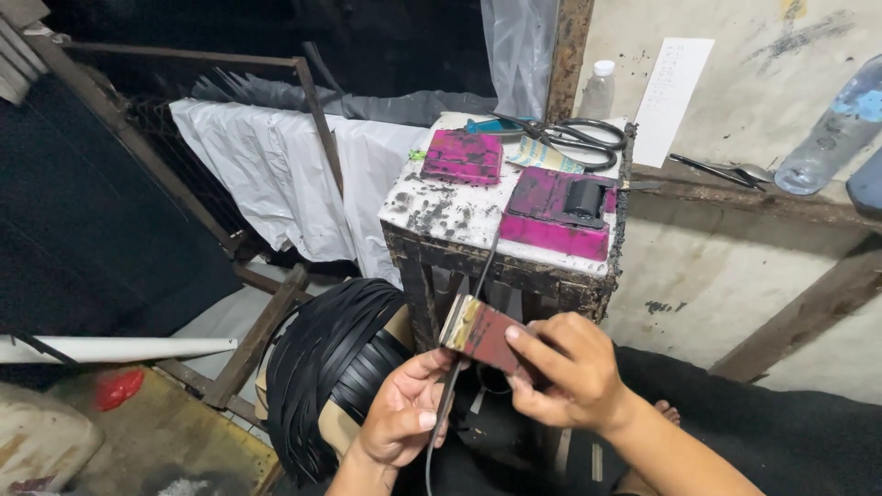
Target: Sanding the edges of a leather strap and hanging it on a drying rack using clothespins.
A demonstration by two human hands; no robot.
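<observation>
Black and thin, the strap [457, 367] runs between my two hands, coming down from the edge of the small wooden stool [496, 243] in front of me, passing under the block I hold, and trailing on below my left palm toward the bottom of the view. My right hand [565, 372] grips a small wooden block [480, 332], dark red on its face with a pale worn end, thumb on top and the other fingers curled round its far side, so the block sits tilted just above and left of that hand. My left hand [400, 418] is cupped palm up just below the block, its fingers bent around the strap and its thumb reaching up toward the block's lower edge. The two hands are close, nearly touching, with the strap and block between them.

Just left of my left hand, a big bundle of black straps [326, 367] lies coiled over a tan object. On the stool's paint-spattered white top rest a magenta-stained pad [462, 156], a magenta-stained tray [551, 220] with a black roller [586, 197] on it, and a pair of black-handled scissors [574, 138] at the back. A small clear bottle [599, 90] stands behind the stool, and a larger plastic water bottle [831, 133] lies on the wooden ledge to the right, near a spoon [735, 171]. White plastic sheeting [276, 174] hangs over a rusty frame to the left.
</observation>
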